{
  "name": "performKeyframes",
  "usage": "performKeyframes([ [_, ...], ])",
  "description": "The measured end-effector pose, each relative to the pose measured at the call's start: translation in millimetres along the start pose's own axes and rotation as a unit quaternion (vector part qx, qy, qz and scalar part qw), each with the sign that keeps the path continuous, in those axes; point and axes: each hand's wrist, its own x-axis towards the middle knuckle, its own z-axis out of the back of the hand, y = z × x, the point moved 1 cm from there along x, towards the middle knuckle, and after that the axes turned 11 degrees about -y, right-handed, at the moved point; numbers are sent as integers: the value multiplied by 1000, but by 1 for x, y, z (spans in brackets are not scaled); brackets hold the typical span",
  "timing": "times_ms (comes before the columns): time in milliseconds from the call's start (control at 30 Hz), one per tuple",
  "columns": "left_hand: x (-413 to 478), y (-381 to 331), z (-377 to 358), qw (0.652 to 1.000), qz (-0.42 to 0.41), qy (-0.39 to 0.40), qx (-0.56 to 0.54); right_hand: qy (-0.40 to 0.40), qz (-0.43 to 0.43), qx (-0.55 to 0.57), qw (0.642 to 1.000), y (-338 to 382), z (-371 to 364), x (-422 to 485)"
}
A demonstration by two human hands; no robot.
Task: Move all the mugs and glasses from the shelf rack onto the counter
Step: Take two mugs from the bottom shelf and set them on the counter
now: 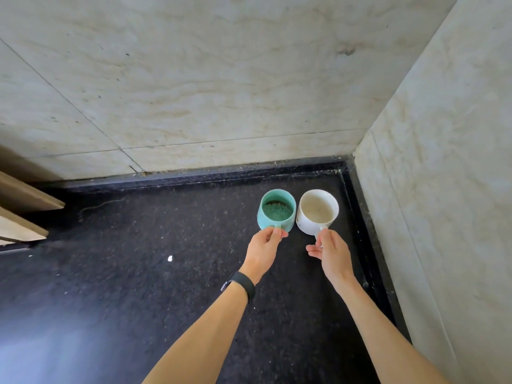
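Mugs, two, upright on black speckled table (155,286), far right corner, near marble walls. Teal mug (276,209): left of pair, dark speckled interior, handle toward viewer. White mug (317,212): just beside teal one, pale interior, handle toward viewer. Left hand (263,252): fingers pinching teal mug handle; black wristband (240,284) on wrist. Right hand (331,254): fingers pinching white mug handle, lower fingers loosely spread. Wooden shelf edges (25,212) at far left.
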Motion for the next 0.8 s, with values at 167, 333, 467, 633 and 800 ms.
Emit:
performKeyframes([
  [167,22,-22,-18,990,-37,-91,98,-12,14,9,1000,15,-5,34],
  [333,51,-40,-25,987,-55,-95,116,-39,1,34,999,24,-9,66],
  [467,67,-50,-35,988,-56,-95,112,-60,0,43,997,34,-12,86],
  [633,67,-50,-46,988,-58,-88,116,-79,2,28,996,39,-12,98],
  [800,66,-50,-46,989,-54,-89,110,-87,-3,35,996,37,-9,98],
])
